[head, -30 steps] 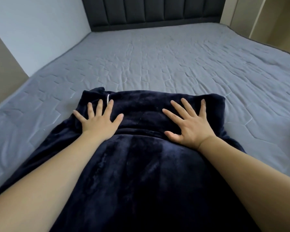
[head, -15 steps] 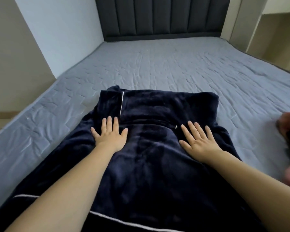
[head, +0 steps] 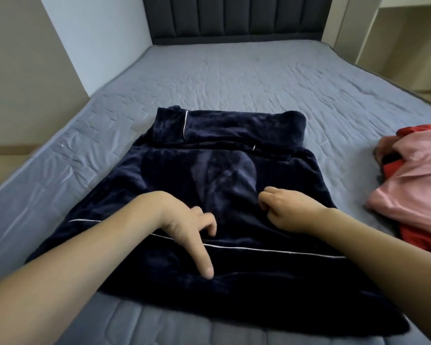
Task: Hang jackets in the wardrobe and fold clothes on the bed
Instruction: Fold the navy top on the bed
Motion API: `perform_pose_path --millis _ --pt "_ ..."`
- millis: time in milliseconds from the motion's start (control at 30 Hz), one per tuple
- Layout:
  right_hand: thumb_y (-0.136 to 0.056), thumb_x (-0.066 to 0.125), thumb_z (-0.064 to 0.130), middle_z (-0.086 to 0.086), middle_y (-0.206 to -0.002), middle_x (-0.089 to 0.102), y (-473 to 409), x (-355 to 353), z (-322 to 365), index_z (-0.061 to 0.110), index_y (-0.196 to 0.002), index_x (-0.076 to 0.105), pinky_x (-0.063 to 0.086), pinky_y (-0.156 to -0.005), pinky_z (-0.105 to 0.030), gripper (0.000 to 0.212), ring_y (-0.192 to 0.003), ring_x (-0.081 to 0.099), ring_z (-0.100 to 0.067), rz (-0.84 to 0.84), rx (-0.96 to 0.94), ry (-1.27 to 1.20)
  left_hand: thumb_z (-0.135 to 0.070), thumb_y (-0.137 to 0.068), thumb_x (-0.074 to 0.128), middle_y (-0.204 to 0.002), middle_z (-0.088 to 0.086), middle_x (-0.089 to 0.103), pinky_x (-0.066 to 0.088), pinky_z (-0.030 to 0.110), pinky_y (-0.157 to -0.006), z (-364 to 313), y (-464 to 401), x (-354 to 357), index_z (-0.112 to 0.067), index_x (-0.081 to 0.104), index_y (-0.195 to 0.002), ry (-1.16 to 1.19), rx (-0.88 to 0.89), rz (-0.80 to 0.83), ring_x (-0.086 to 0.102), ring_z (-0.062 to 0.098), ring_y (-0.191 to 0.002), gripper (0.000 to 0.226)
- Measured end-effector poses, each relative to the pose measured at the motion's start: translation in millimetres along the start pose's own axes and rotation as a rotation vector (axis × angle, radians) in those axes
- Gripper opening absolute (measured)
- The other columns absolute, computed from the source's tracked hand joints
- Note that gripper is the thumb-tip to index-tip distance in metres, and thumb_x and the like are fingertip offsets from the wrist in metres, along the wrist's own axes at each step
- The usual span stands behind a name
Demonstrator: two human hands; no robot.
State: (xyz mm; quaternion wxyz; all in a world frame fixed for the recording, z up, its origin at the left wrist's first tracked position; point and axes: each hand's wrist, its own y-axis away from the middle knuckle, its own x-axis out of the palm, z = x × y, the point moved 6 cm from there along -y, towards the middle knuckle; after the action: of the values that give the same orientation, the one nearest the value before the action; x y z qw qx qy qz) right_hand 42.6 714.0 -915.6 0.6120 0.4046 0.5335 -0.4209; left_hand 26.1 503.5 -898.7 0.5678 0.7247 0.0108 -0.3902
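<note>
Garment: a dark navy fleece garment (head: 224,185) with thin white piping lies flat on the bed (head: 259,78), toward its near edge, its far end already folded back on itself.
Long axis: runs from the near edge of the bed toward the headboard (head: 234,18); the near hem lies just below the hands, closest to the person.
Left hand (head: 184,225): rests on the fleece at the piping line, one finger stretched down toward the near hem, the others loosely bent; it holds nothing I can make out.
Right hand (head: 286,207): fingers curled in on the fabric; whether they pinch a fold I cannot tell.
Nearer hand: the left lies closer to the near hem, so by my judgement it would lead a fold of that edge away from the person.
Surface: grey quilted cover, creased, soft underfoot of the cloth.
Room: pink and red clothes (head: 413,180) heaped at the bed's right edge; pale wall at left.
</note>
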Motion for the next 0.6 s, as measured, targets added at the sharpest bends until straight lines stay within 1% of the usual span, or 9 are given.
perform_pose_path --millis 33,133,200,267,333,400,467,533,600 --pt "-0.081 0.049 0.016 0.004 -0.093 0.05 0.4 3.4 1.9 0.022 -0.089 0.05 0.046 -0.076 -0.037 0.01 -0.088 0.057 -0.024 0.094 0.022 -0.026 -0.092 -0.02 0.068 -0.131 -0.017 0.03 0.038 0.044 -0.107 -10.8 6.5 15.5 -0.058 0.029 -0.12 -0.051 0.033 0.049 0.036 0.018 -0.127 0.112" --pt "-0.078 0.053 0.021 0.007 -0.082 0.055 1.4 7.7 5.6 0.024 -0.074 0.05 0.044 -0.067 -0.03 0.006 -0.077 0.055 -0.018 0.297 0.136 -0.089 -0.072 -0.046 0.08 -0.155 -0.012 0.002 0.03 0.047 -0.115 -26.0 2.9 52.4 -0.05 0.005 -0.146 -0.245 0.007 0.049 0.008 0.025 -0.146 0.126" --pt "-0.079 0.055 0.028 0.003 -0.077 0.061 2.0 10.3 11.2 0.021 -0.075 0.057 0.042 -0.058 -0.027 0.008 -0.067 0.055 -0.016 0.453 0.216 -0.179 -0.058 -0.057 0.082 -0.153 -0.001 0.007 0.035 0.045 -0.11 -31.2 -2.0 54.9 -0.037 0.007 -0.15 -0.321 -0.013 -0.035 0.012 0.028 -0.142 0.121" --pt "-0.082 0.056 0.039 -0.004 -0.077 0.061 5.2 11.8 23.3 0.015 -0.081 0.06 0.045 -0.058 -0.026 0.024 -0.064 0.056 -0.02 0.654 0.287 -0.292 -0.047 -0.066 0.077 -0.136 0.003 0.035 0.044 0.037 -0.089 -32.8 -4.0 35.8 -0.03 0.033 -0.138 -0.277 0.05 -0.167 0.038 0.024 -0.122 0.086" --pt "-0.08 0.058 0.063 -0.003 -0.082 0.062 9.0 7.1 39.5 0.016 -0.089 0.061 0.05 -0.067 -0.03 0.048 -0.071 0.06 -0.022 0.793 0.338 -0.392 -0.033 -0.074 0.068 -0.112 -0.001 0.059 0.043 0.03 -0.07 -25.7 -4.9 9.6 -0.029 0.055 -0.107 -0.147 0.133 -0.32 0.055 0.019 -0.095 0.036" --pt "-0.06 0.06 0.084 0.001 -0.099 0.065 8.3 -3.9 57.1 0.022 -0.106 0.06 0.052 -0.081 -0.034 0.078 -0.088 0.063 -0.02 0.815 0.337 -0.406 -0.025 -0.075 0.061 -0.091 -0.004 0.066 0.047 0.03 -0.064 -8.0 -5.8 -12.2 -0.023 0.06 -0.089 -0.012 0.133 -0.446 0.062 0.018 -0.081 0.014" --pt "-0.047 0.065 0.088 0.005 -0.114 0.062 6.3 -12.8 76.2 0.028 -0.12 0.054 0.05 -0.085 -0.033 0.095 -0.1 0.061 -0.018 0.738 0.288 -0.261 -0.024 -0.073 0.061 -0.083 -0.004 0.064 0.047 0.032 -0.063 11.9 -9.0 -24.8 -0.021 0.06 -0.083 0.126 0.102 -0.521 0.062 0.019 -0.077 0.011" --pt "-0.064 0.07 0.069 0.003 -0.104 0.064 1.8 -10.5 92.2 0.023 -0.114 0.057 0.045 -0.067 -0.031 0.069 -0.087 0.061 -0.019 0.592 0.194 -0.006 -0.023 -0.071 0.064 -0.079 -0.005 0.063 0.043 0.028 -0.057 29.2 -14.2 -28.8 -0.023 0.061 -0.082 0.211 0.069 -0.53 0.06 0.015 -0.072 0.012" --pt "-0.078 0.064 0.036 0.0 -0.1 0.064 -3.4 -9.9 100.5 0.02 -0.108 0.059 0.04 -0.061 -0.03 0.034 -0.081 0.06 -0.022 0.473 0.134 0.186 -0.021 -0.069 0.065 -0.077 -0.006 0.064 0.043 0.026 -0.057 45.6 -16.3 -29.5 -0.025 0.063 -0.082 0.229 0.005 -0.498 0.061 0.014 -0.071 0.014"
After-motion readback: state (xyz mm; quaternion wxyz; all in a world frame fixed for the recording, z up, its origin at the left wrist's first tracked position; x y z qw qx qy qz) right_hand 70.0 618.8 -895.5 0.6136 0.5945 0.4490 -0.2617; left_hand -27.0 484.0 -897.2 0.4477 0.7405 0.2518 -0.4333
